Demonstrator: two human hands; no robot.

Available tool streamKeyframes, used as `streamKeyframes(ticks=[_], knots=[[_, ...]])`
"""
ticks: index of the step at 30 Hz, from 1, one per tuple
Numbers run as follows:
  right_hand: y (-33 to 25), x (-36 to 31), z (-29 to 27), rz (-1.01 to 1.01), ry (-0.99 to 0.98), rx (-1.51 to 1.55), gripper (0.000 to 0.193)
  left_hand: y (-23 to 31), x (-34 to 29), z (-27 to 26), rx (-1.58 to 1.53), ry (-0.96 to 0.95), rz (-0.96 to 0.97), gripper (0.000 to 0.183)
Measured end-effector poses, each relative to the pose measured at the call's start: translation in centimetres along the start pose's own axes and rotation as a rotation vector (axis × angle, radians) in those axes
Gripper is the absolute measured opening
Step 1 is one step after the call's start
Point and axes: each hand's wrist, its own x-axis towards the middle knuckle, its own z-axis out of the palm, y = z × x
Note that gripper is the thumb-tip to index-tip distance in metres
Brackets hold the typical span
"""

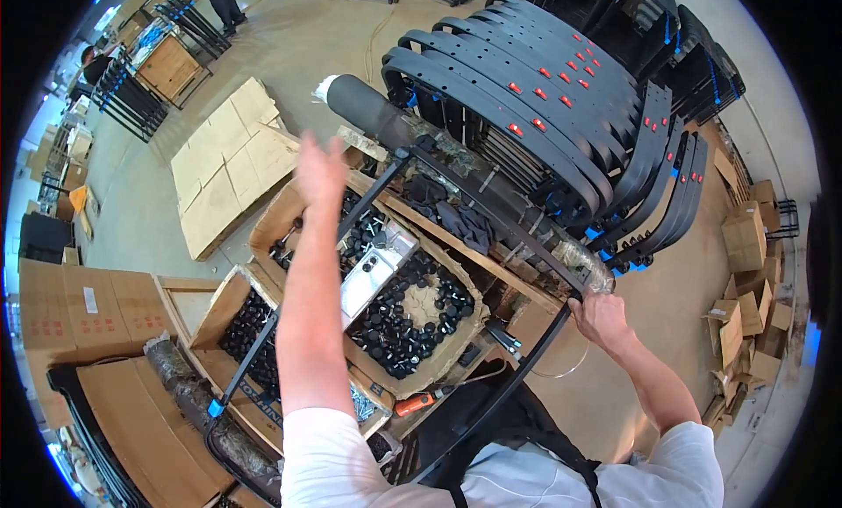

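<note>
My left hand (319, 169) is raised in the air with its fingers apart, holding nothing, above an open cardboard box of small black knobs (412, 319). My right hand (601, 318) grips the corner of a black metal tube frame (465, 192) that spans across in front of me. A thick black foam-covered roll (373, 113) lies just beyond the frame. A shiny silver flat piece (373, 276) rests on the knobs in the box.
A stack of curved black frames with red and blue tags (544, 96) stands at the back right. Flattened cardboard sheets (228, 162) lie on the concrete floor at left. More cartons (745, 271) line the right wall. An orange-handled tool (417, 404) lies near my chest.
</note>
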Motion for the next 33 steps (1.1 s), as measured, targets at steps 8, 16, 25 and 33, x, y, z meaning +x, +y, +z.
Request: streamKeyframes(ticks=[8, 16, 25, 33], knots=[[1.9, -0.7, 0.8, -0.024, 0.115, 0.003, 0.047, 6.3, -2.4, 1.6, 0.165, -0.19, 0.515, 0.082], [1.7, -0.5, 0.7, -0.013, 0.079, 0.003, 0.045, 9.7, -2.1, 1.7, 0.292, -0.388, 0.187, 0.069], [1.4, -0.3, 0.1, -0.05, 0.066, 0.025, 0.044, 9.2, -1.6, 2.5, 0.267, -0.538, 0.675, 0.058], [2.3, 0.0, 1.1, -0.127, 0.106, 0.08, 0.042, 10.4, -1.5, 2.9, 0.536, -0.676, 0.613, 0.06]])
